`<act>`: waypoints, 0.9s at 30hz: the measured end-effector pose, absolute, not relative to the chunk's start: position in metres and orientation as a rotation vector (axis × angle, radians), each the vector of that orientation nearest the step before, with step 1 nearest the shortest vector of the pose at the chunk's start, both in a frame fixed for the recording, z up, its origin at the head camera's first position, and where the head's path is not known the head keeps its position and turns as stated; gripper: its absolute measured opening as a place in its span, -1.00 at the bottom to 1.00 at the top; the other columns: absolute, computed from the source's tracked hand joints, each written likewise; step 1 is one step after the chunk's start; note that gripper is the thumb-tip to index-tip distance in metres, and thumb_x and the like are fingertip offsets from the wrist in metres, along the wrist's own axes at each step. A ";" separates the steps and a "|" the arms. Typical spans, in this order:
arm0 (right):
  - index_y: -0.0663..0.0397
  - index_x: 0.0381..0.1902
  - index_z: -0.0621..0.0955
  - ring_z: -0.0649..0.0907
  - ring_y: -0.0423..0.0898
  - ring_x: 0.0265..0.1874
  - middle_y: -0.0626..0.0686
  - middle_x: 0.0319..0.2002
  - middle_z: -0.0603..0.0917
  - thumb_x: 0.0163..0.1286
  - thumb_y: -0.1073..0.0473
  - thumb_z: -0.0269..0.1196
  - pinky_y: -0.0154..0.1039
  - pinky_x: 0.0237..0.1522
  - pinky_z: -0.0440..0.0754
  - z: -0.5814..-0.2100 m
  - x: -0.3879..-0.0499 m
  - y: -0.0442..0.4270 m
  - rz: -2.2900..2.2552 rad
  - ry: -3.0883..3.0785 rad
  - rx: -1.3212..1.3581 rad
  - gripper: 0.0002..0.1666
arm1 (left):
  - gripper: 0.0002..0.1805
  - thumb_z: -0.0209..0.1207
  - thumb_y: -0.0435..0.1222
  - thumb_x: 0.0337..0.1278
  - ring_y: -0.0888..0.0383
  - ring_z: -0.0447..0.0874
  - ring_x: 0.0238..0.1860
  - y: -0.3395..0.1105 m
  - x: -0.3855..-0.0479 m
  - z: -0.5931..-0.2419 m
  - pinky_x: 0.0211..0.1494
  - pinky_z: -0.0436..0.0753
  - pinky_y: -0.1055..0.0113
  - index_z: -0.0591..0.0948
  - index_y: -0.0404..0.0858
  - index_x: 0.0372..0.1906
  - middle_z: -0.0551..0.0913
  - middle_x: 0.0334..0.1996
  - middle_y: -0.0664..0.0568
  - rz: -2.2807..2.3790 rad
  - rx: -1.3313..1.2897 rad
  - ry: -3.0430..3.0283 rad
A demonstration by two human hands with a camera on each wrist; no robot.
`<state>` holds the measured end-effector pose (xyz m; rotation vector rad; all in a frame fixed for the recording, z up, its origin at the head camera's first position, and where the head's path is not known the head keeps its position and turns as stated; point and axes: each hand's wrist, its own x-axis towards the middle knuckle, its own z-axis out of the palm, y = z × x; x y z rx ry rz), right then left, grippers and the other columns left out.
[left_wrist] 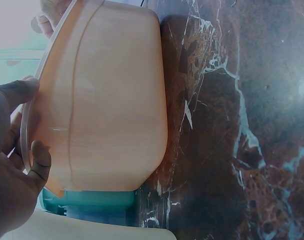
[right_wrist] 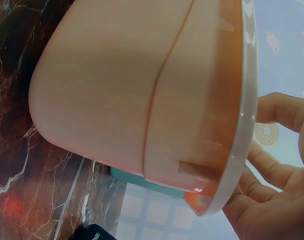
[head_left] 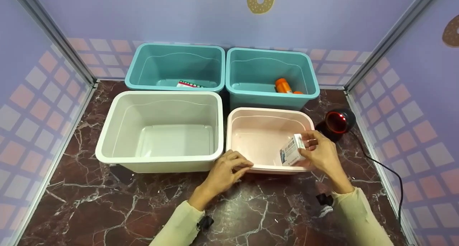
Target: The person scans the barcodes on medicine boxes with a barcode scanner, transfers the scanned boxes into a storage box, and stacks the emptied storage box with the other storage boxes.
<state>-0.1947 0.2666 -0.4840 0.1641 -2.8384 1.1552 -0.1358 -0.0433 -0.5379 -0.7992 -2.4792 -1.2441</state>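
A small white printed carton (head_left: 292,151) is tilted inside the pale pink bin (head_left: 256,138), near its front right corner. My right hand (head_left: 322,154) pinches the carton's upper end between thumb and fingers. In the right wrist view the right hand (right_wrist: 287,175) is seen beyond the bin's rim (right_wrist: 248,75), and the carton is hidden. At the front left corner of the pink bin, my left hand (head_left: 224,170) holds the rim. The left wrist view has this hand (left_wrist: 14,185) with thumb and fingers curled about the rim (left_wrist: 26,125).
Left of the pink bin stands a larger white bin (head_left: 175,142). Behind are two teal bins: the left one (head_left: 175,66) holds a red, green and white pack (head_left: 190,84), the right one (head_left: 265,63) orange bottles (head_left: 283,85). A black device (head_left: 340,120) with red light and cable sits at right.
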 end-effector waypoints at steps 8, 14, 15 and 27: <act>0.24 0.10 0.62 0.72 0.06 -0.16 0.22 -0.08 0.75 0.02 0.39 0.44 -0.30 -0.16 0.71 -0.486 -0.196 0.267 1.149 -2.838 0.141 -0.40 | -0.84 0.38 -0.27 0.12 0.20 0.57 -0.15 -0.043 -0.135 -0.537 0.05 0.54 0.32 0.77 -0.05 -0.18 0.69 -0.27 0.19 -1.243 -0.783 -2.507; 0.22 0.10 0.64 0.73 0.05 -0.19 0.22 -0.12 0.77 0.04 0.35 0.45 -0.48 -0.21 0.62 -0.485 -0.196 0.267 1.133 -2.852 0.144 -0.41 | -0.84 0.38 -0.27 0.12 0.20 0.58 -0.15 -0.043 -0.135 -0.537 0.05 0.54 0.32 0.77 -0.05 -0.17 0.69 -0.28 0.19 -1.246 -0.784 -2.507; 0.23 0.10 0.64 0.74 0.06 -0.19 0.23 -0.12 0.77 0.05 0.35 0.45 -0.50 -0.21 0.61 -0.484 -0.197 0.267 1.131 -2.857 0.146 -0.42 | -0.84 0.38 -0.27 0.12 0.20 0.58 -0.15 -0.043 -0.135 -0.537 0.05 0.54 0.32 0.78 -0.05 -0.17 0.69 -0.28 0.19 -1.243 -0.786 -2.507; 0.26 -0.02 0.71 0.79 0.03 -0.28 0.22 -0.20 0.80 0.11 0.22 0.45 -0.44 -0.29 0.63 -0.486 -0.200 0.266 1.057 -2.939 0.172 -0.56 | -0.85 0.36 -0.25 0.15 0.18 0.57 -0.16 -0.044 -0.135 -0.536 0.02 0.55 0.31 0.78 -0.05 -0.17 0.69 -0.27 0.18 -1.221 -0.797 -2.504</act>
